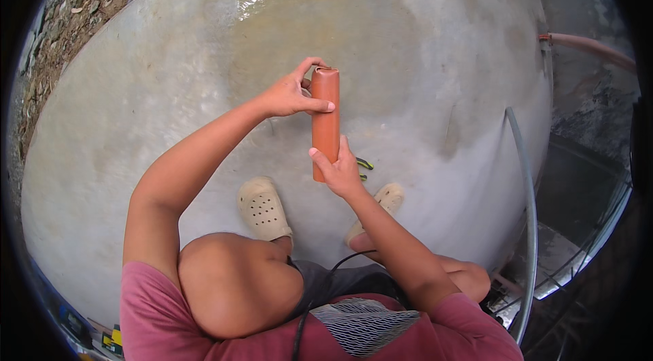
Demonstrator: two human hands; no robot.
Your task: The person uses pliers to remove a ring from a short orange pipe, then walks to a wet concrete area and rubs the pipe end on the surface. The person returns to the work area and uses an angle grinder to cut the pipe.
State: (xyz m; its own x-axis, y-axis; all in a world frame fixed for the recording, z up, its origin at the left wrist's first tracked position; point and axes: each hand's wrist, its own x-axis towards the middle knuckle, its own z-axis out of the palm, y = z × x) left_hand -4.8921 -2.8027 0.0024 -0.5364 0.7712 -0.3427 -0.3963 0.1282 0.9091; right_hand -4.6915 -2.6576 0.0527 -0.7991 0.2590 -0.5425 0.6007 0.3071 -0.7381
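Observation:
An orange plastic pipe piece [325,129] is held upright in the picture between both hands, above the concrete floor. Its far end looks folded inward. My left hand [301,93] grips the upper part, thumb across the front and index finger at the folded end. My right hand [337,167] is closed around the lower part, its thumb on the front. Partly hidden behind the right hand, a tool with green and black handles [365,163] lies on the floor; its head is out of sight.
Wet concrete floor [326,29] spreads around my clogs [264,208]. A grey metal pipe [528,197] curves along the right. Further right, a pinkish hose [586,47] joins a fitting at the slab's edge. Rubble and soil [66,19] border the upper left.

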